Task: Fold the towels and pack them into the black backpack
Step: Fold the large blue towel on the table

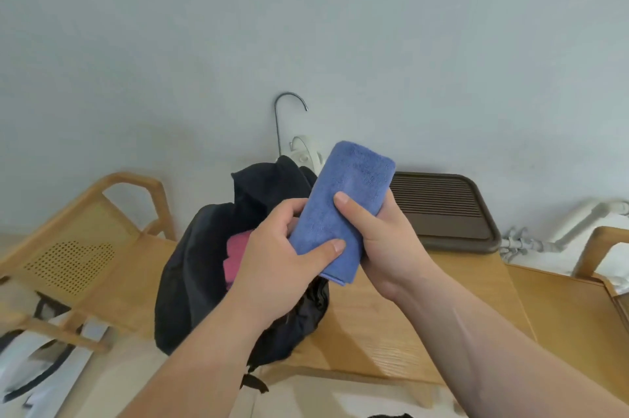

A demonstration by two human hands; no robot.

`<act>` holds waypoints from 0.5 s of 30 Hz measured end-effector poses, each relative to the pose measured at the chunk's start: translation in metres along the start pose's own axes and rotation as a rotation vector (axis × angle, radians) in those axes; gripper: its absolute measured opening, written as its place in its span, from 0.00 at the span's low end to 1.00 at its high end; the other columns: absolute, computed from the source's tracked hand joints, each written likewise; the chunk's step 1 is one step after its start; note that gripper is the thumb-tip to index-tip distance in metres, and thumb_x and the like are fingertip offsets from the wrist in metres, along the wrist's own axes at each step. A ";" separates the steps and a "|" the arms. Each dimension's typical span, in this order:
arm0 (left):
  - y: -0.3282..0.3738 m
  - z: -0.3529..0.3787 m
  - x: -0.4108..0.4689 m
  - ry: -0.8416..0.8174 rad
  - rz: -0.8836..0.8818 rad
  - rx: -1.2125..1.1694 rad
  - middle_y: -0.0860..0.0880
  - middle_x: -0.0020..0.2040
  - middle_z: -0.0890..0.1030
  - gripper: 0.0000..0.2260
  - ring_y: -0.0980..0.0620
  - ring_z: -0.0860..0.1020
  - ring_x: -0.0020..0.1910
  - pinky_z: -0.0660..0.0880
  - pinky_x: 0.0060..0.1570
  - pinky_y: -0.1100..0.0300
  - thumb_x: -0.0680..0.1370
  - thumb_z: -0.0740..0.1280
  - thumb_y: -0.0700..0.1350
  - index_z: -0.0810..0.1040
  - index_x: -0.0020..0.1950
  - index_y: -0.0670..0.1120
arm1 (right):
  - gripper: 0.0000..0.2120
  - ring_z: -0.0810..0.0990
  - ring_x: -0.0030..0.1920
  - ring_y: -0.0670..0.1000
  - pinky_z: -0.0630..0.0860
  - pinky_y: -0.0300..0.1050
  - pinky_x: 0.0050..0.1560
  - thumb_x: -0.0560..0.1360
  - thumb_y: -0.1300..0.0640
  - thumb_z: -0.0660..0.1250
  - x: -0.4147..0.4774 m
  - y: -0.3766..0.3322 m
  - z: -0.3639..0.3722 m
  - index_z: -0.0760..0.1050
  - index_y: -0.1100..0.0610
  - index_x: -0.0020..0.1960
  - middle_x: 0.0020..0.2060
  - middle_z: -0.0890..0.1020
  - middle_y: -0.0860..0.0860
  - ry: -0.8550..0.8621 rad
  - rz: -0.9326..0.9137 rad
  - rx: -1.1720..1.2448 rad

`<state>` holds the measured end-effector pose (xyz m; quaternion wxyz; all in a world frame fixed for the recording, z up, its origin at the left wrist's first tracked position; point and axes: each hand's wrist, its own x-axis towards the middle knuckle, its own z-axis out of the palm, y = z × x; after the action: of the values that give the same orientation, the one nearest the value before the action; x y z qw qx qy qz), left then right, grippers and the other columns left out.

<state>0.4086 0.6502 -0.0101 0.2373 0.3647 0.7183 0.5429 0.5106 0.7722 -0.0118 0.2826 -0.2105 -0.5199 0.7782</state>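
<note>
1. Hands both hold the folded blue towel (343, 199): our left hand (279, 257) pinches its lower end, thumb on top; our right hand (377, 240) grips its right edge.
2. We hold it over the open black backpack (194, 274) on the wooden table (391, 332); a pink towel (236, 257) lies inside.

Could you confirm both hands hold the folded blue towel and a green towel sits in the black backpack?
The head view shows a pink towel, not green, in the black backpack; left hand and right hand hold the folded blue towel.
</note>
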 end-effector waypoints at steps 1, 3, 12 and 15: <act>-0.005 -0.008 0.000 0.011 0.003 0.022 0.57 0.47 0.84 0.18 0.58 0.84 0.45 0.82 0.43 0.60 0.72 0.78 0.48 0.77 0.58 0.57 | 0.19 0.84 0.58 0.58 0.81 0.61 0.57 0.78 0.58 0.70 0.001 0.002 0.005 0.72 0.51 0.68 0.58 0.84 0.55 0.025 0.003 -0.029; -0.020 -0.025 0.002 0.073 -0.011 0.078 0.57 0.45 0.84 0.15 0.57 0.83 0.44 0.81 0.44 0.59 0.72 0.76 0.52 0.78 0.56 0.57 | 0.18 0.85 0.55 0.54 0.82 0.56 0.54 0.79 0.58 0.71 0.006 0.007 0.014 0.72 0.50 0.67 0.57 0.84 0.52 0.052 0.020 -0.093; -0.083 -0.088 0.008 0.192 -0.244 0.413 0.59 0.49 0.80 0.09 0.59 0.77 0.51 0.72 0.48 0.65 0.77 0.73 0.51 0.77 0.55 0.58 | 0.20 0.84 0.55 0.47 0.82 0.53 0.57 0.78 0.52 0.71 0.041 0.024 0.042 0.70 0.46 0.68 0.56 0.84 0.45 0.021 -0.016 -0.177; -0.092 -0.098 0.019 0.191 -0.249 0.492 0.59 0.52 0.78 0.12 0.59 0.76 0.52 0.68 0.45 0.69 0.78 0.72 0.51 0.77 0.61 0.55 | 0.21 0.84 0.56 0.49 0.81 0.58 0.58 0.76 0.49 0.71 0.050 0.030 0.050 0.70 0.44 0.67 0.56 0.83 0.44 -0.038 -0.035 -0.256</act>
<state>0.3004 0.5924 -0.0679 0.1377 0.2676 0.8867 0.3509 0.4355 0.7612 -0.0230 0.2567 -0.2210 -0.6240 0.7042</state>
